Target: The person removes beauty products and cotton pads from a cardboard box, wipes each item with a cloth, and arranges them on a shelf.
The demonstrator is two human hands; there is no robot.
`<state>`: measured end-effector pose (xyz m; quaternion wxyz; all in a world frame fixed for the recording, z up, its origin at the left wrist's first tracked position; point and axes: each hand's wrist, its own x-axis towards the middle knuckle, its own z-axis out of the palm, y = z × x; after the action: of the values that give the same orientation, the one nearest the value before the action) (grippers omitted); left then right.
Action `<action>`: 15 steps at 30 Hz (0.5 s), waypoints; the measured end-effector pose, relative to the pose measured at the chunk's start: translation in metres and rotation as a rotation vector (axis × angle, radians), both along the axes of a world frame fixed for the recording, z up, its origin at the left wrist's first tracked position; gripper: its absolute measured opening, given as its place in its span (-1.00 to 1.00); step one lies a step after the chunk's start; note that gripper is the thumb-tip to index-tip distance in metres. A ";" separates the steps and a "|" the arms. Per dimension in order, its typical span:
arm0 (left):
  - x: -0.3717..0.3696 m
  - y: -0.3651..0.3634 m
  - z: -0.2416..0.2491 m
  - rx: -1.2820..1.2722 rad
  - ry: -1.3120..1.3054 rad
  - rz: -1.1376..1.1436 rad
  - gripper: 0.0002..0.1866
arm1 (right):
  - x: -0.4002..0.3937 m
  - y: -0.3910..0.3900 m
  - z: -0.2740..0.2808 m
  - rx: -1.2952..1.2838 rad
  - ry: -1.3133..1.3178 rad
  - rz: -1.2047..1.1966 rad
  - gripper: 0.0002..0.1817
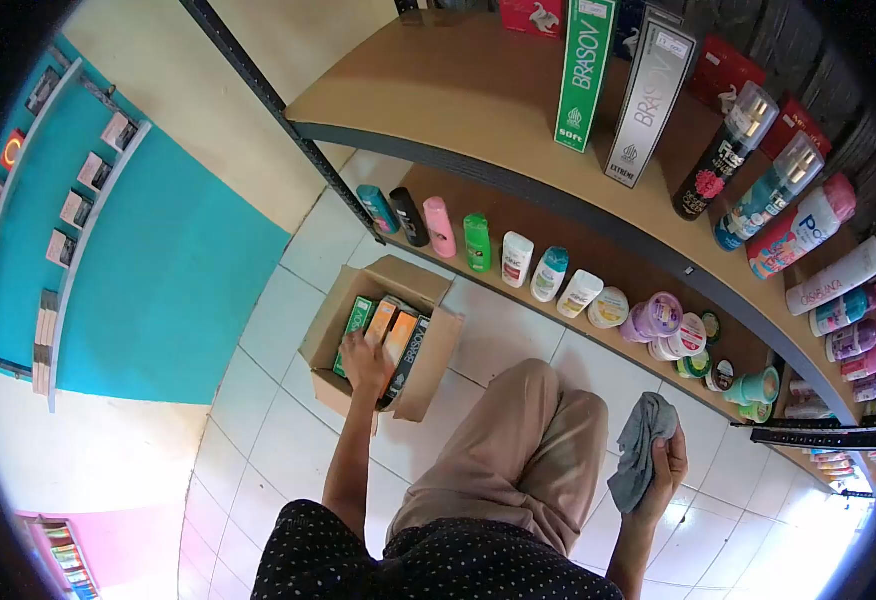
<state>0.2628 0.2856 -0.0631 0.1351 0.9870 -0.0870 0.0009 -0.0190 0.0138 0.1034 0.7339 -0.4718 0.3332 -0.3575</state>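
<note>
My left hand (363, 364) reaches into an open cardboard carton (432, 376) on the floor. Its fingers curl over the near end of an orange box (382, 318), and the fingertips are partly hidden. Beside that stand a green Brasov box (359, 316), a second orange box (399, 336) and a black Brasov box (413, 356). Out to the right, my right hand (670, 464) grips a crumpled grey cloth (638, 450), which hangs from the fingers well apart from the shelf and the carton.
A curved brown shelf (438, 85) carries a tall green Brasov box (585, 75), a silver one (650, 105) and several spray bottles. The lower shelf holds a row of bottles (477, 242) and stacked jars (658, 318). A black metal post (276, 105) rises near the carton.
</note>
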 end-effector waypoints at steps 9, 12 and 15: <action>0.035 0.018 -0.034 0.204 0.062 0.308 -0.58 | -0.002 0.002 -0.004 0.011 0.051 -0.020 -0.60; 0.037 0.015 -0.032 0.254 0.099 0.340 -0.60 | -0.003 0.002 -0.006 0.029 0.065 -0.033 -0.61; 0.023 0.025 -0.029 0.120 -0.081 0.213 -0.63 | 0.001 0.003 -0.001 0.041 0.064 -0.041 -0.62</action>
<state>0.2862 0.3105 -0.0923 0.0713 0.9961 0.0128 0.0497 -0.0183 0.0171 0.1023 0.7249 -0.4607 0.3735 -0.3503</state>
